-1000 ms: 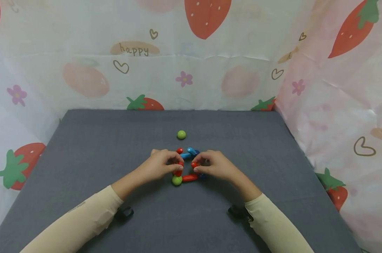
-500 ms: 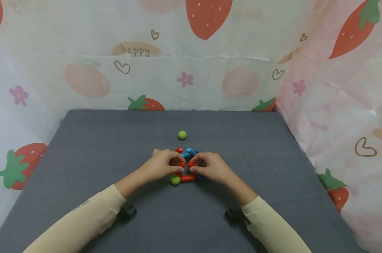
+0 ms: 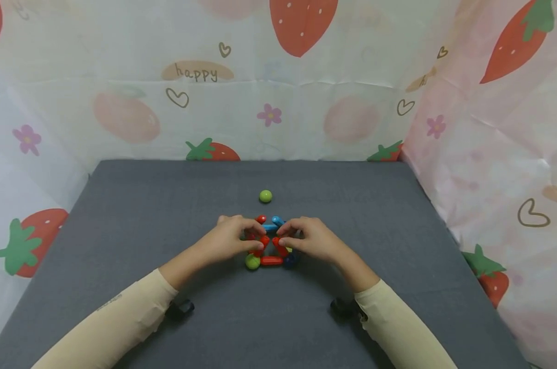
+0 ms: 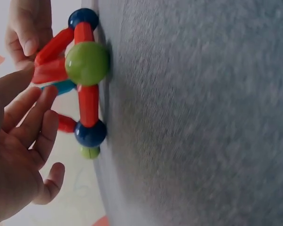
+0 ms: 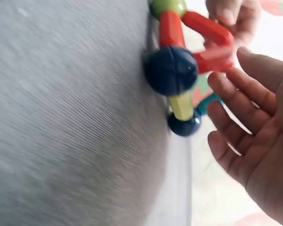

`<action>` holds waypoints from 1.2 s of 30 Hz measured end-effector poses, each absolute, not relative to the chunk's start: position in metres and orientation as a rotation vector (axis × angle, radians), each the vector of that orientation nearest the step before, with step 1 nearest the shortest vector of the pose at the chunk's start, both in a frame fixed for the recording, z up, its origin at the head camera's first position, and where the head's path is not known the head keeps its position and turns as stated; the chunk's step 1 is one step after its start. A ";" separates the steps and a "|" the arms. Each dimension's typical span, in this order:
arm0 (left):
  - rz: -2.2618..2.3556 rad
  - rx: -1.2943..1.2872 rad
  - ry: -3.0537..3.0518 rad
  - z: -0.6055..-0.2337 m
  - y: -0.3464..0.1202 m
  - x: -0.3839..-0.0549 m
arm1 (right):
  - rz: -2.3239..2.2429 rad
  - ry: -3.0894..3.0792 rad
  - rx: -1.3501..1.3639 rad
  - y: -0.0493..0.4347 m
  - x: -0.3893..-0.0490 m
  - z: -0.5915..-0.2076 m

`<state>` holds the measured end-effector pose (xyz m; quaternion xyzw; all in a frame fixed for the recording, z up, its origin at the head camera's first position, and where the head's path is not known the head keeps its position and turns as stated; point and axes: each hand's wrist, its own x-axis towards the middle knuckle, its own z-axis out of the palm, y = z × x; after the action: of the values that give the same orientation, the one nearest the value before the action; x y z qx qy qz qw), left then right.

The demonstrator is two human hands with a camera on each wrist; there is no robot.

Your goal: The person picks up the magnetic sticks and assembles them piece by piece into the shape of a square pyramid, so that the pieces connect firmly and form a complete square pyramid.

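Observation:
A frame of magnetic sticks and balls stands on the grey table. At its front, a red stick (image 3: 271, 261) joins a green ball (image 3: 252, 262) to a dark blue ball (image 3: 290, 259). My left hand (image 3: 229, 238) pinches the upper end of a red magnetic stick (image 4: 52, 70) that rises from the green ball. Thumb and forefinger of my right hand (image 3: 312, 237) hold another red magnetic stick (image 5: 213, 60), rising from the dark blue ball. Both held sticks lean inward, their tops close together. Whether the tops touch is unclear. My other fingers are fairly straight.
Behind the hands, a light blue stick (image 3: 270, 227), a tilted blue stick (image 3: 278, 221) and a red stick end (image 3: 261, 219) show. A yellow stick (image 5: 181, 106) forms the right side. Farther back lies a loose green ball (image 3: 265, 196).
Both red stick tops came together, then drew slightly apart as the hands moved a little outward. The frame shifted slightly left. The loose green ball stays put.

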<state>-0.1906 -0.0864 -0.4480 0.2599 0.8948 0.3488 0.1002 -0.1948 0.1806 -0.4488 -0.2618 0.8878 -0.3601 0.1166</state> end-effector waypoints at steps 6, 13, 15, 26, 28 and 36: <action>1.087 0.684 2.796 -0.445 -0.094 -0.205 | -1.142 2.739 -0.804 0.183 -0.213 -0.443; 0.953 0.727 2.844 -0.453 -0.093 -0.223 | -1.032 2.752 -0.830 0.177 -0.233 -0.450; 0.940 0.753 2.826 -0.456 -0.091 -0.225 | -1.001 2.738 -0.866 0.175 -0.235 -0.453; 0.857 0.950 2.841 -0.460 -0.085 -0.226 | -0.893 2.769 -0.990 0.175 -0.236 -0.462; 0.835 0.972 2.846 -0.460 -0.084 -0.225 | -0.884 2.758 -1.031 0.176 -0.235 -0.461; 0.790 1.018 2.845 -0.461 -0.083 -0.224 | -0.847 2.731 -1.113 0.179 -0.233 -0.460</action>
<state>-0.2243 -0.0833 -0.4608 0.3260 0.9109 0.2530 0.0092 -0.2333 0.1791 -0.4601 -0.3625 0.8895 -0.2758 0.0366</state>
